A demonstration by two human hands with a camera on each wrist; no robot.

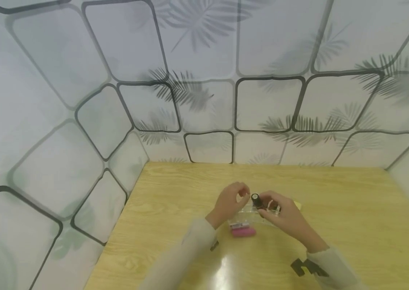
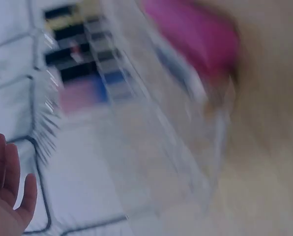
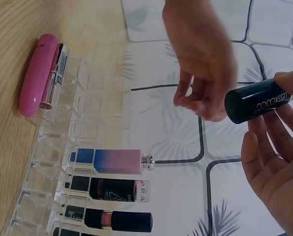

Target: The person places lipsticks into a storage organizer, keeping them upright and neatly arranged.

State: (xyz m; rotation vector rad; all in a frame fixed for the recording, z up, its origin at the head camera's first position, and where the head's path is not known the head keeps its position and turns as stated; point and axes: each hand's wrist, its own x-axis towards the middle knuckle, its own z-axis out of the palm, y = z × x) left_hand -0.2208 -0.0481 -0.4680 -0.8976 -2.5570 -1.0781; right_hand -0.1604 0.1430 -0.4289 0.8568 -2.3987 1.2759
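The right hand (image 1: 286, 213) holds a black tube (image 3: 247, 105) with pale lettering. Just this side of the left hand (image 1: 229, 203) — a bright pink case (image 1: 243, 232). Beneath both — a clear rack (image 3: 43, 150) with a blue-to-pink tube (image 3: 118, 161), a yellow wood-grain tabletop (image 1: 175, 193); beyond, a whitish wall (image 1: 208, 100) with grey outlines and leaves.

The head camera looked forward and down from high over the near side of the table (image 1: 175, 193), far enough back to take in the far wall (image 1: 208, 106), the left hand (image 1: 229, 202) and the right hand (image 1: 286, 213). The left wrist camera sat close to the clear organizer (image 3: 41, 147), rolled sideways with the far wall on its left, though blur left its exact angle uncertain. The right wrist camera, also close, was rolled the opposite way, far wall on its right. Both wrist views shared the organizer and pink object (image 3: 38, 73); head and right wrist views shared both hands and the black tube (image 3: 249, 105)
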